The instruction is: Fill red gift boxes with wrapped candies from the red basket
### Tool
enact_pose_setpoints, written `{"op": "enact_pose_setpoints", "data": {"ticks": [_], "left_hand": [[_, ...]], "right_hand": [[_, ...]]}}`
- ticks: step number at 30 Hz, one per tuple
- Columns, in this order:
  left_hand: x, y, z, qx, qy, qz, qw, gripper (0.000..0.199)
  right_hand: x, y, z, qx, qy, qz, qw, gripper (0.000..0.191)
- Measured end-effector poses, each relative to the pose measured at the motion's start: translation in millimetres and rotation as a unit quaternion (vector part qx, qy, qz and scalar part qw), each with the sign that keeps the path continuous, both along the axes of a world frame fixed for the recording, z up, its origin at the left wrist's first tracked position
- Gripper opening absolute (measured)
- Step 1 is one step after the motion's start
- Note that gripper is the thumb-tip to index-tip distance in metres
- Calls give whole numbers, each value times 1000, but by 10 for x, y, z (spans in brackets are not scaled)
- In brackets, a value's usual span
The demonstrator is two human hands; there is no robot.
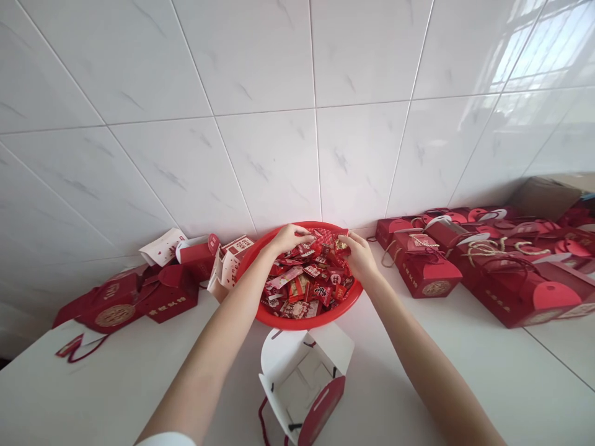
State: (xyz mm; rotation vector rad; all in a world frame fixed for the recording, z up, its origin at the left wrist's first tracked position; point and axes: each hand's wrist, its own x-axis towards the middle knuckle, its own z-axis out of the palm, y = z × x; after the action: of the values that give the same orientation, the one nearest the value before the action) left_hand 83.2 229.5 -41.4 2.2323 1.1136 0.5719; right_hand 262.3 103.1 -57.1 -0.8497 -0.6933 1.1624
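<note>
The right hand [363, 255] is pinching a candy [341, 244] at two o'clock in the basket [297, 323]. The left hand [288, 238] is showing half-curled fingers at twelve; any hold cannot be told.

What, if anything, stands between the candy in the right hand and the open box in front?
Other candies and the basket's near rim lie between the right hand, with its candy, and the box; the box's spread flaps also edge that side. Nothing visible covers its opening.

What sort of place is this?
Perhaps a small workroom or a room at home: there's a tiled wall, a white table, and a red basket of wrapped sweets between groups of red boxes.
</note>
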Motion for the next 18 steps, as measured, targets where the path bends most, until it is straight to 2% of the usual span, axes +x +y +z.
{"op": "enact_pose_setpoints", "data": {"ticks": [3,7,13,18], "left_hand": [[108,-59,-3,-29,-119,-56,991,52],[226,-162,1,-40,-129,-90,987,57],[282,-212,-18,31,-148,-69,986,53],[278,-212,-23,75,-120,-28,990,48]], "right_hand": [[17,8,4,0,18,33,999,26],[32,27,-9,-17,37,66,997,31],[55,70,-69,-20,42,63,997,28],[86,71,-30,-29,77,30,996,19]]}}
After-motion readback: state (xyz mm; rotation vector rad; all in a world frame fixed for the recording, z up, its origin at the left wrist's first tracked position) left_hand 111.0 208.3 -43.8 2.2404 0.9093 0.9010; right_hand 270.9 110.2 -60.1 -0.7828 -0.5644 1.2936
